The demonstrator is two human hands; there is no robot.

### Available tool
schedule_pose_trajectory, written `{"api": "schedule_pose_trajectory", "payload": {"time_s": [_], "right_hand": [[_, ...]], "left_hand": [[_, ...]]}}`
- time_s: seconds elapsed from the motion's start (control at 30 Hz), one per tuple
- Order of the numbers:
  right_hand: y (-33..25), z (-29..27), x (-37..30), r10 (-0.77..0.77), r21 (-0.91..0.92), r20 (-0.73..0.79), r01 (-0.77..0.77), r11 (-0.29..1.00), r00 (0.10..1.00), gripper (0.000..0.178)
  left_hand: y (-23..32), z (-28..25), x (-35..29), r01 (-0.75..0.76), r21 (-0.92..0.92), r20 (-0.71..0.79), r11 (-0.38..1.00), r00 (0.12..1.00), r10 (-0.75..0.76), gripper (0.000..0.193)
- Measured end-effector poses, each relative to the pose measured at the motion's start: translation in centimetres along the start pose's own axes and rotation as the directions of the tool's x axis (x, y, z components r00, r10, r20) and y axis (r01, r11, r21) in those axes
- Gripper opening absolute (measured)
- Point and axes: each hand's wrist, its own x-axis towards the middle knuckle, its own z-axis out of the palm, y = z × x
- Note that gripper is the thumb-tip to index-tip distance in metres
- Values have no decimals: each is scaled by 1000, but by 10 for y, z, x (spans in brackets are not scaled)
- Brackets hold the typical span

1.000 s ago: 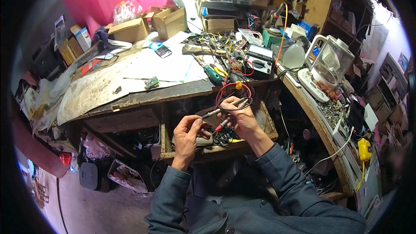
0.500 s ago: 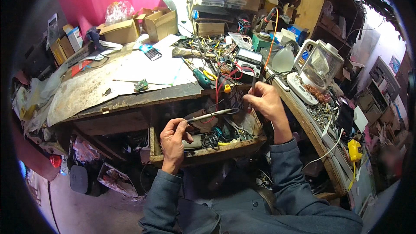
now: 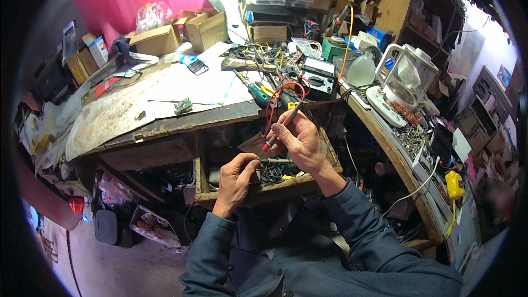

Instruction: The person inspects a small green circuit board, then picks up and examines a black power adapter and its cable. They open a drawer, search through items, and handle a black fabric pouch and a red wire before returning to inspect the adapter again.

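My left hand (image 3: 236, 182) pinches one end of a grey pen-shaped rod (image 3: 277, 160), held low over an open wooden drawer (image 3: 264, 194). My right hand (image 3: 300, 143) grips a multimeter probe, dark at its upper end and red at its lower end (image 3: 267, 146). Whether this is one probe or two held together, I cannot tell. The red end points down, close to my left fingertips; contact is too small to make out. Red and black leads loop up toward an analog multimeter (image 3: 318, 80) on the bench. Tools and cables lie in the drawer beneath my hands.
A small green circuit board (image 3: 183, 105) rests near the bench's front edge. Beside the multimeter lie a green-handled screwdriver (image 3: 257, 94) and tangled wires. A blender jug (image 3: 411, 77) and a translucent bottle (image 3: 360, 72) stand at right, above a strip of small scattered parts (image 3: 397, 132).
My right hand has come down and left, bringing the probe's red end close to my left fingertips. My left hand has shifted slightly right and lower with the rod.
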Motion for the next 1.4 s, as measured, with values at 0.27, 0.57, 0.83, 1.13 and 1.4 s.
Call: {"api": "schedule_pose_trajectory", "payload": {"time_s": [0.27, 0.57, 0.83, 1.13, 1.4], "right_hand": [[9, 1, -1, -13, -65, 18, 14, 998, 1000, 17], [13, 8, -3, -11, -98, 23, 13, 995, 1000, 14], [9, 4, -4, -25, -219, 72, 40, 975, 997, 15], [15, 6, -2, -111, -263, 30, 115, 958, 993, 24], [23, 7, -1, -66, -212, 2, 65, 975, 998, 23]], "left_hand": [[-4, 0, -1, 20, -30, -4, 999, 1000, -20, 12], [-3, -3, -2, 60, 1, 35, 998, 998, -60, 14], [0, -1, 0, 25, -28, 34, 999, 999, -24, 12], [3, 2, -1, -2, 49, -7, 999, 1000, 2, 11], [7, 5, -1, 50, 56, -35, 997, 998, -48, 12]]}}
